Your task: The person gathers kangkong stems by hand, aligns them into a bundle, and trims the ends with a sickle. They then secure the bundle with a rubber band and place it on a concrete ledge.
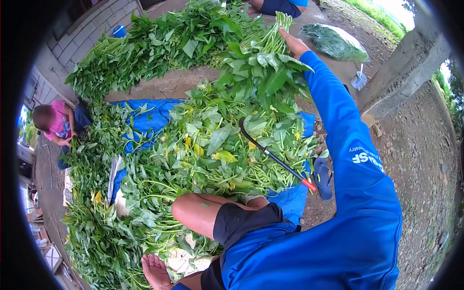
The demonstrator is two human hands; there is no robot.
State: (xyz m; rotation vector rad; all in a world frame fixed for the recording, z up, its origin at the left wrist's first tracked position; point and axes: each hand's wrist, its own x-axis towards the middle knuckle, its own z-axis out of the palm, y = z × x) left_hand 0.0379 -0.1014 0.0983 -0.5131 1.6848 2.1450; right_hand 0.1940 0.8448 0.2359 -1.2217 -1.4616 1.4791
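My right hand (294, 44), at the end of the outstretched blue sleeve, is against the stems of a leafy green bundle (270, 72) at the upper right, beside the long row of bundles. Its fingers are partly hidden by the stems. Low in the view, my left hand (155, 271) lies palm up with nothing in it, by the loose greens near my knee. A sickle (275, 157) with a dark curved blade and a red handle end rests on the pile of cut stems and leaves (208, 145) between the two hands.
A person in a pink shirt (60, 118) sits at the left among greens. Bundles (169, 41) line a raised ledge. A plastic bag of greens (333, 42), a cup (358, 80) and a concrete post (406, 67) stand at the right. A slipper (323, 179) lies beside the blue tarp (292, 200).
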